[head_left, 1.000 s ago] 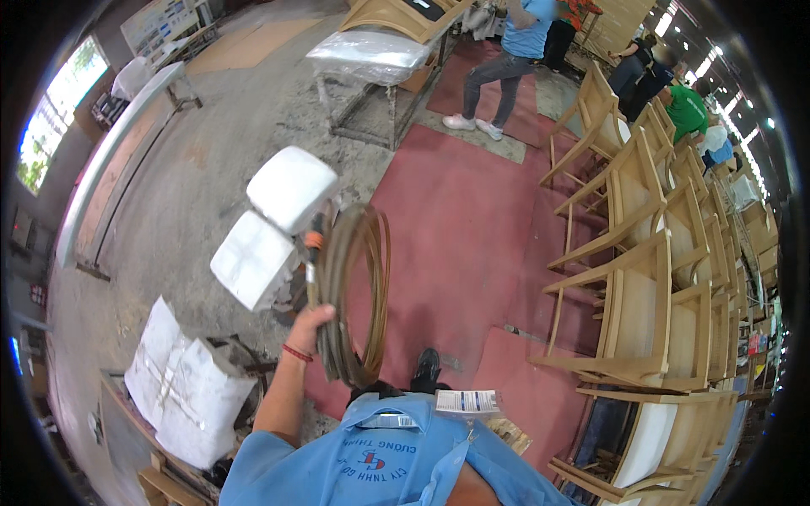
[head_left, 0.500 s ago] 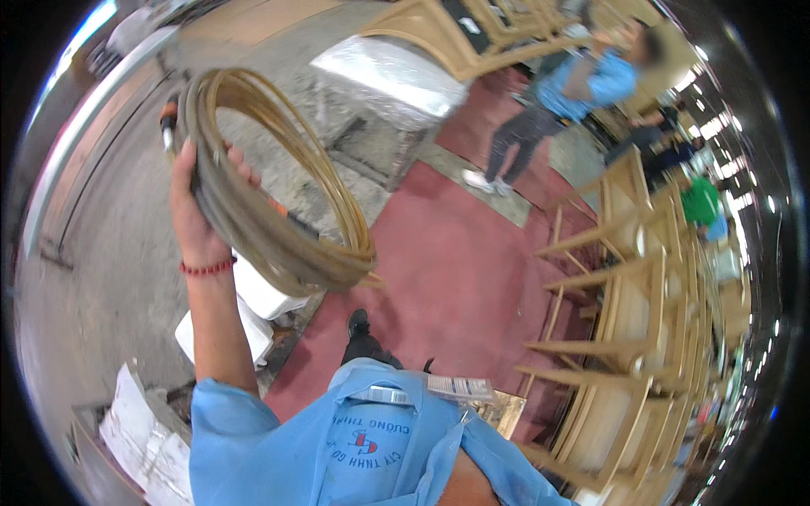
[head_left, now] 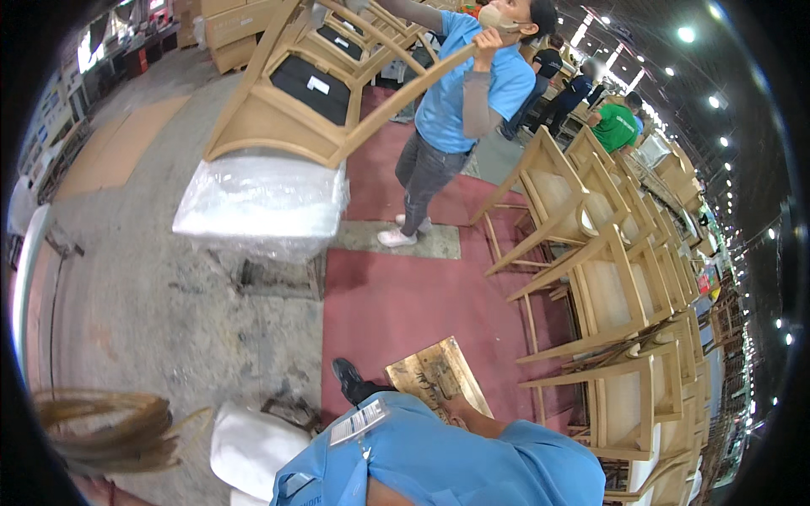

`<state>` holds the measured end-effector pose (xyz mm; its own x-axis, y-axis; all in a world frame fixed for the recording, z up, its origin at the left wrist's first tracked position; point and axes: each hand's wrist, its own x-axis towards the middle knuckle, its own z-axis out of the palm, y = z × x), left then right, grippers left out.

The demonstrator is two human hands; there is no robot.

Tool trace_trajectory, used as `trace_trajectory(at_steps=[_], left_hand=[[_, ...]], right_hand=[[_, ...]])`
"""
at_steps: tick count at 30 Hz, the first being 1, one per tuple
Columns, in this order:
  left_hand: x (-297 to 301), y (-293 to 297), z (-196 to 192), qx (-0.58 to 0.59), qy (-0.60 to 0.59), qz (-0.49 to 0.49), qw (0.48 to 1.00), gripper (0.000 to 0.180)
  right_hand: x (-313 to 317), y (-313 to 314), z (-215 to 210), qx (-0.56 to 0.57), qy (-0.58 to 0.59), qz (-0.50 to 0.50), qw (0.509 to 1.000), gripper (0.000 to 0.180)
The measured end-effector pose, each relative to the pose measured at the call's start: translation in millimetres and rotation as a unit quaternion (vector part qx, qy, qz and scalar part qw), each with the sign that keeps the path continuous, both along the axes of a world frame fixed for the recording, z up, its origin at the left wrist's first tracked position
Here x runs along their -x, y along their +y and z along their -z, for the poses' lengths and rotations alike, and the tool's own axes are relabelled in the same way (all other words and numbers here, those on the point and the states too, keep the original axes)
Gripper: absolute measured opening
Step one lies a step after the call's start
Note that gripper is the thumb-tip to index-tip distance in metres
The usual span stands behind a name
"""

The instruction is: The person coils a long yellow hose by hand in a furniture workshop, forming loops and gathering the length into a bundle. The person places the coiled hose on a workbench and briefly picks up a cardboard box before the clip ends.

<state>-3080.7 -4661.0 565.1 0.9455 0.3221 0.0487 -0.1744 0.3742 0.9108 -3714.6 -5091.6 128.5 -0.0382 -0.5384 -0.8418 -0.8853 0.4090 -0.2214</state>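
At the lower left, a coil of yellowish-brown hose is held up, smeared by motion. Beneath it a bit of my left hand and wrist shows at the picture's edge; its fingers are hidden behind the loops, closed on the coil. My right arm reaches down beside my blue shirt. At its end my right hand grips the near edge of a worn wooden board with dark marks. Part of those fingers is hidden.
Ahead, a co-worker in blue handles a wooden chair frame above a plastic-wrapped stack. Wooden chairs line the right side along red matting. A white padded piece lies low on the left.
The hose coil and my left hand have dropped from the upper left to the lower left edge. My view has swung, bringing the co-worker and chair frame nearer; more of the wooden board shows.
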Motion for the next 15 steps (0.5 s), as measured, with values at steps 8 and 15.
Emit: trace_trajectory(at_steps=[8,15], left_hand=[[-87,83,14,-0.023,0.051,-0.028,0.998,0.068],[-164,182,101,-0.035,0.091,-0.003,0.995,0.043]], right_hand=[[-155,-58,-61,-0.071,0.054,-0.130,0.988,0.048],[-281,-17,-125,-0.071,0.085,-0.192,0.975,0.029]])
